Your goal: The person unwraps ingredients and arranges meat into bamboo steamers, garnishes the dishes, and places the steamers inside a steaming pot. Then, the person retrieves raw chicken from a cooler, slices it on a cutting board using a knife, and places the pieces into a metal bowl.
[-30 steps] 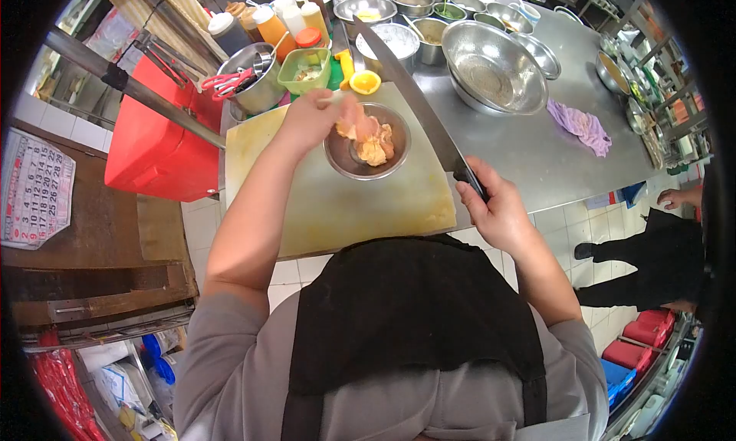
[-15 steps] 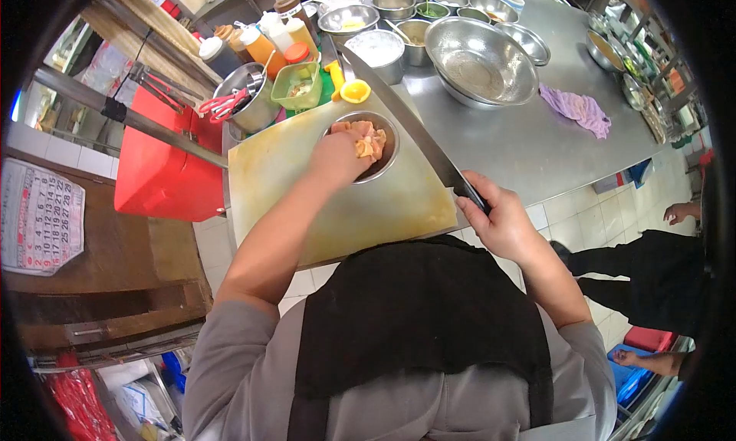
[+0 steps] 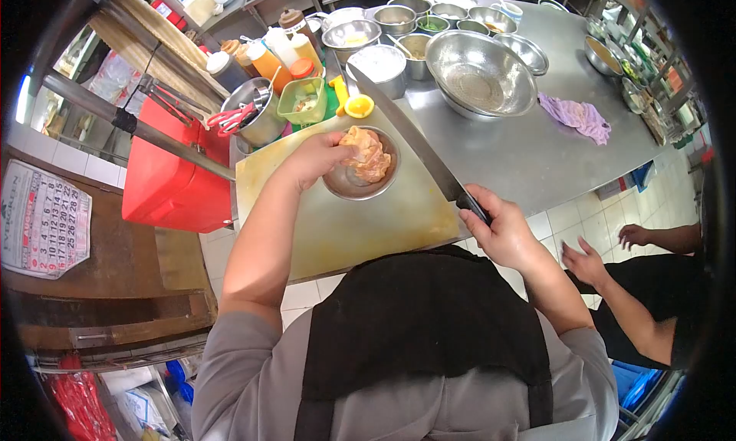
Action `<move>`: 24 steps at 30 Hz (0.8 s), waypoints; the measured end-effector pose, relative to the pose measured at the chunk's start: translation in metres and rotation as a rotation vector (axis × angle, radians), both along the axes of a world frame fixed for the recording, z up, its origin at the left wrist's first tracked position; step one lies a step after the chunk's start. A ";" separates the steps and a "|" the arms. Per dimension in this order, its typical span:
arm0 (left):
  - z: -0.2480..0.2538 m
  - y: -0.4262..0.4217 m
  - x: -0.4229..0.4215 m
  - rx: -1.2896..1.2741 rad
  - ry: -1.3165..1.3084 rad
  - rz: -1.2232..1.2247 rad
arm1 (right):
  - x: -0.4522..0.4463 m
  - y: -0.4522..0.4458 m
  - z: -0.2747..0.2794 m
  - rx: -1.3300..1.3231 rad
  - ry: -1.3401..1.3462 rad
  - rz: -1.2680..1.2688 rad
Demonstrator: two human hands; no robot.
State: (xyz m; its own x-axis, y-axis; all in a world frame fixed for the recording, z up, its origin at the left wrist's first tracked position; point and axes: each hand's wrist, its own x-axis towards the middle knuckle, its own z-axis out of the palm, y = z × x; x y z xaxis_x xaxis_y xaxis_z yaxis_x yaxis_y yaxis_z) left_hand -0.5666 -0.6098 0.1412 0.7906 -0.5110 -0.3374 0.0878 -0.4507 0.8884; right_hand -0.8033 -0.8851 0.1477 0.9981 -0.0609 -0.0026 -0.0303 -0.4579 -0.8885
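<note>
My left hand (image 3: 323, 157) is closed on a piece of raw chicken (image 3: 368, 156), pale pink with yellowish skin, over a small metal bowl (image 3: 355, 189). The bowl rests on a worn, yellowed cutting board (image 3: 360, 234). In my right hand (image 3: 497, 222), fingers wrapped round its black handle, is a long knife (image 3: 418, 142). Its broad blade points away from me, up and to the left, past the right side of the bowl. Whether any chicken remains under the held piece is hidden.
A large metal bowl (image 3: 481, 73) and a purple cloth (image 3: 576, 117) sit on the steel table (image 3: 537, 165). Squeeze bottles (image 3: 268, 61), a green container (image 3: 303, 102) and several metal bowls line the back. A red cooler (image 3: 172, 176) stands left. At right is another person's hand (image 3: 586, 263).
My left hand has lifted the chicken up from within the bowl, so the bowl's inside now shows. My right hand keeps the knife. The other person's arms have come closer on the right.
</note>
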 end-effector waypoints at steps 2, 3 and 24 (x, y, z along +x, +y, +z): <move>-0.005 0.001 0.001 -0.069 -0.006 -0.080 | -0.001 0.001 -0.001 0.004 0.007 0.000; -0.006 0.000 0.002 0.084 -0.232 -0.120 | 0.000 0.001 -0.003 -0.003 -0.003 0.002; -0.012 -0.007 0.006 0.491 -0.854 -0.609 | -0.010 0.029 -0.004 -0.053 0.071 -0.028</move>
